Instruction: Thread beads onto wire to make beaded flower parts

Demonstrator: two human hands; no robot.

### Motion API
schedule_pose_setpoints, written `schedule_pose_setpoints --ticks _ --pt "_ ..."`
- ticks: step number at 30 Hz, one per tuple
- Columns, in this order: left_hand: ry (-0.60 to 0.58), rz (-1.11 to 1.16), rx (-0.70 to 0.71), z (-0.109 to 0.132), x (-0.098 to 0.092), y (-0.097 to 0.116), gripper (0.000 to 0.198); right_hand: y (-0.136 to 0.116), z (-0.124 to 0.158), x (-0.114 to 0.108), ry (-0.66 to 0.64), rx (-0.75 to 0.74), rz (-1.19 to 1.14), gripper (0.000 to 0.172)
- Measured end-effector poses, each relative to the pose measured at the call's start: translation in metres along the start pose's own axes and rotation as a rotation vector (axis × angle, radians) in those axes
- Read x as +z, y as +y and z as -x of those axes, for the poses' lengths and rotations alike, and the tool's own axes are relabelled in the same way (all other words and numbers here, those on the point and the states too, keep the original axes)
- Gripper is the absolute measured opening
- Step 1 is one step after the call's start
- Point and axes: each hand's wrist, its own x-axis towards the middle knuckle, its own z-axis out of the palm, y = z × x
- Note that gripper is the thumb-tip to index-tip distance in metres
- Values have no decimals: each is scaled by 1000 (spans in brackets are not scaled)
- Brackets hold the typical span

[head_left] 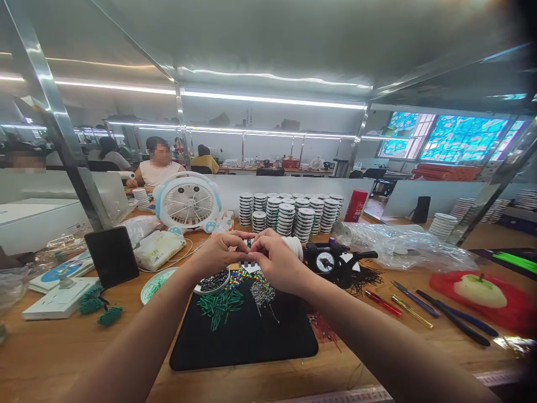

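My left hand (220, 249) and my right hand (277, 254) meet above a black mat (243, 350), fingers pinched together around a small dark piece mostly hidden by them. Just behind my right hand are white spools (295, 246), beside a black device with a round dial (324, 261). Under the hands lie green sticks (220, 308), coloured beads (237, 277) and a heap of thin silver pins (263, 292). A white bowl (225, 284) of short dark pieces is below my left hand. Red slivers (325, 329) lie at the mat's right edge.
Behind the hands stand a white-blue fan (188, 204), stacked spools (286, 218) and a red box (356, 206). Pliers (457, 316), a red pen (382, 302) and a fruit in red netting (480, 291) lie right. A black tablet (111, 257) leans left. A co-worker (159, 168) sits beyond.
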Motion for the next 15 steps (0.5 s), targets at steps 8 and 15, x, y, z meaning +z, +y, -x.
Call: schedule_pose_setpoints --ticks 8,15 --pt "69 9 51 5 9 -4 56 0 1 -5 -102 -64 11 13" --pt "21 28 34 2 8 -3 94 -1 -9 -4 -62 -74 33 13"
